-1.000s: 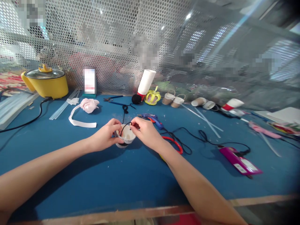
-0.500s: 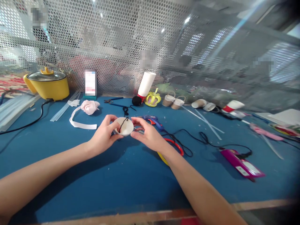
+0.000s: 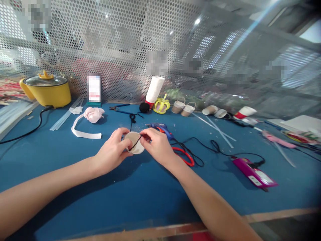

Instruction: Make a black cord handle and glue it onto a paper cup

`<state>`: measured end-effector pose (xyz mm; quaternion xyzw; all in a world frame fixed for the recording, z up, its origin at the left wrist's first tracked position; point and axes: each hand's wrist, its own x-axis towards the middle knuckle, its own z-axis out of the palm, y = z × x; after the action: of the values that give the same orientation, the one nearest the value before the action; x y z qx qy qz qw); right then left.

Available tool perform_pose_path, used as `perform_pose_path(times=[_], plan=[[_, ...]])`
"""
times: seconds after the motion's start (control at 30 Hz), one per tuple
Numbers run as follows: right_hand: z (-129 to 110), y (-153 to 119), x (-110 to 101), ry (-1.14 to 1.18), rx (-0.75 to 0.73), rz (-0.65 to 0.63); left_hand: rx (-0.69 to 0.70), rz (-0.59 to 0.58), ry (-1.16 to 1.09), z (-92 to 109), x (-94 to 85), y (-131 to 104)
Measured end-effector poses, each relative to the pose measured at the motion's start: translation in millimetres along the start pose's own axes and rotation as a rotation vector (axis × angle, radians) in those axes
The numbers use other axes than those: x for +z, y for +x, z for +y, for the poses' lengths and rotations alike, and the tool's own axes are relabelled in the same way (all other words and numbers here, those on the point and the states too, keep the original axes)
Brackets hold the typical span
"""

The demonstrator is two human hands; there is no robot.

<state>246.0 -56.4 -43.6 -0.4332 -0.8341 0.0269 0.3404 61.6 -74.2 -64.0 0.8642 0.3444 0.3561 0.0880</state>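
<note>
My left hand [image 3: 111, 150] is closed around the near-left side of a small white paper cup [image 3: 137, 149], its thumb reaching inside. A black cord [image 3: 135, 143] crosses the cup's opening and runs from the cup back over the table to a loose coil. At the cup's far right rim, my right hand [image 3: 157, 144] pinches the cord with thumb and forefinger. Behind that hand lies a blue glue gun [image 3: 164, 130]. The cup is tilted, so its inside faces me.
A yellow electric pot [image 3: 47, 93], a phone [image 3: 94, 88], a pink fabric rose [image 3: 93, 114] and pliers [image 3: 120, 108] are at the back left. Stacked paper cups [image 3: 155, 88] and little cup baskets [image 3: 187, 109] line the mesh. A purple power strip [image 3: 253, 172] lies right, among cables.
My right hand has gone from the cup's side to pinching the cord at the rim. The cord is now drawn straight across the opening, and the cup sits slightly lower in view.
</note>
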Motion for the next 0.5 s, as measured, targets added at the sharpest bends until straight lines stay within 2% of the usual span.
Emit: perform_pose_path(times=[0.5], plan=[[-2.4,2.8,0.0,-0.005,0.055,0.008,-0.017,-0.017,-0.031,4.2,-2.5,0.9]])
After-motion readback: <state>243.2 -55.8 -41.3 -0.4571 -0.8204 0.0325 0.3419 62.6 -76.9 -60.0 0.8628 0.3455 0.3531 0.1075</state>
